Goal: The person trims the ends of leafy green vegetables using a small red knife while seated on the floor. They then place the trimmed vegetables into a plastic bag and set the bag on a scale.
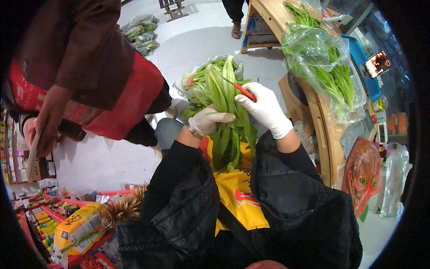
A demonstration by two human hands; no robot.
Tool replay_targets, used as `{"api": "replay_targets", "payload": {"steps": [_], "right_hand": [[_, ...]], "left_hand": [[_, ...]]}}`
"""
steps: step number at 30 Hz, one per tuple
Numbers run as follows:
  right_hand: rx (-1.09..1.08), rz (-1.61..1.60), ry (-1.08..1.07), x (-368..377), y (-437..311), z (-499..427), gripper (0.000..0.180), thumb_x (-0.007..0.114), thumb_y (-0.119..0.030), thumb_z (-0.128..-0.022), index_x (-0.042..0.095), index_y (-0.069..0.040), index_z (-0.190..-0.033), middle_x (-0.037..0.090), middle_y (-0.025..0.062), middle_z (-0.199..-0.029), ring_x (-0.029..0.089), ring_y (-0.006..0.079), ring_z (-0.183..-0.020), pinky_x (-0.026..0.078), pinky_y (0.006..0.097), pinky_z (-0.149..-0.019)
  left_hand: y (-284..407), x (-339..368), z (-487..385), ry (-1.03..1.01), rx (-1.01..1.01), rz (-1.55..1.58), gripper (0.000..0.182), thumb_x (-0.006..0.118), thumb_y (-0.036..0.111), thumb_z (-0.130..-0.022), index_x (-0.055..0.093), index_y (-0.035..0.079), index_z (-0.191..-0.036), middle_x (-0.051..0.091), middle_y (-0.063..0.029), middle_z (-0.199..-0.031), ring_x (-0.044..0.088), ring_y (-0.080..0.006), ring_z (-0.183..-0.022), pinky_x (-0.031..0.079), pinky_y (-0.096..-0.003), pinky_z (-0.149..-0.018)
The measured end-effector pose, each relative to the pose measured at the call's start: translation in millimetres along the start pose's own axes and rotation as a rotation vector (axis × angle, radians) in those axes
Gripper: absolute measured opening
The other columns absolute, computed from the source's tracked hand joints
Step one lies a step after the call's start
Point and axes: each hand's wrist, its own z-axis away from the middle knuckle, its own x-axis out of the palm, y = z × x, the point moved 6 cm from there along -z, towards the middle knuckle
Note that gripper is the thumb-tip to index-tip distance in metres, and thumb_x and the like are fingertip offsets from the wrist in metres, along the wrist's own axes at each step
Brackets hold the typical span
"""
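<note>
My left hand (210, 121), in a white glove, grips a bunch of long-leafed green vegetables (220, 87) upright, with its thumb across the front and the leaves hanging over my yellow apron (237, 198). My right hand (260, 102), also gloved, holds a small knife by its red handle (244, 92); the dark blade points up and left, close against the pale stems. Behind the bunch, an open clear plastic bag (183, 84) of leafy greens lies on the floor.
At the left stands a person in a red apron (134, 90). Bagged greens (310, 57) lie on a wooden counter (322, 148) at the right, near a blue tray (356, 53) and a phone (378, 64). More bagged vegetables (144, 33) rest on the floor; a feather duster (127, 205) is lower left.
</note>
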Motion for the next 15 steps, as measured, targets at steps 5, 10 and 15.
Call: {"api": "replay_targets", "payload": {"steps": [5,10,15], "right_hand": [[0.082,-0.319,0.023,-16,21,2,0.034,0.059,-0.037,-0.101,0.066,-0.004,-0.102,0.066,0.0098,-0.083,0.06,0.0171,-0.074,0.048,0.0317,-0.072],[0.306,-0.429,0.08,-54,56,30,0.026,0.054,-0.027,-0.105,0.066,-0.007,-0.117,0.067,0.0005,-0.086,0.058,0.0078,-0.076,0.047,0.0252,-0.073],[0.332,-0.343,0.234,-96,88,73,0.033,0.049,-0.029,-0.107,0.064,-0.007,-0.126,0.065,-0.0016,-0.086,0.044,0.0012,-0.061,0.035,0.0187,-0.055]], "left_hand": [[9,-8,5,-0.033,0.062,0.114,0.067,0.076,0.02,-0.083,0.049,-0.003,-0.14,0.062,-0.016,-0.13,0.059,-0.0288,-0.121,0.043,-0.0417,-0.108],[11,-10,7,0.008,0.055,0.139,0.072,0.078,0.023,-0.081,0.048,-0.002,-0.141,0.06,-0.0149,-0.132,0.058,-0.0295,-0.123,0.042,-0.0444,-0.109],[15,-11,-1,0.108,0.148,0.123,0.072,0.08,0.023,-0.079,0.049,-0.001,-0.14,0.06,-0.0126,-0.132,0.057,-0.029,-0.123,0.043,-0.0437,-0.108]]}}
